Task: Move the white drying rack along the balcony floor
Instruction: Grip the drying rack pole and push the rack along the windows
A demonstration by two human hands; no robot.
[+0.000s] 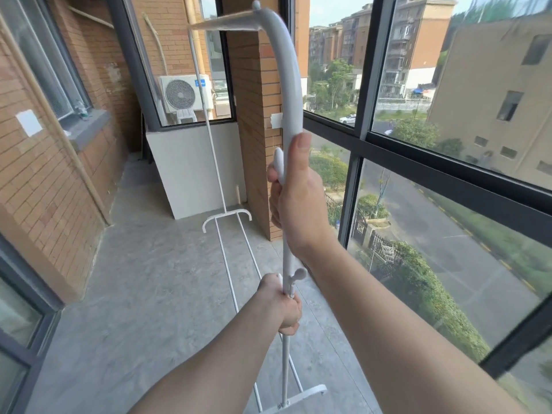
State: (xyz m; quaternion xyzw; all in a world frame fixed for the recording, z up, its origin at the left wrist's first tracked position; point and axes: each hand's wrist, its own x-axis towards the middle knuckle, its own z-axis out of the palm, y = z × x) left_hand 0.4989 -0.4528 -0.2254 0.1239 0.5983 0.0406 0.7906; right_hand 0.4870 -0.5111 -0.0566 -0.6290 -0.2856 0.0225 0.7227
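Note:
The white drying rack (283,73) stands lengthwise on the grey balcony floor (155,294). Its near upright pole rises in front of me, and its top rail runs away to a far pole. My right hand (295,198) is wrapped around the near pole at mid height, thumb pointing up. My left hand (283,306) grips the same pole lower down, just under a small white knob. Two thin base rails lie along the floor between the near foot at the bottom edge and the curved far foot.
A brick wall (44,180) with a window sill runs along the left. Large dark-framed windows (388,150) line the right side. A brick pillar (254,144) and a low white wall (191,168) close the far end, with an air-conditioner unit behind glass.

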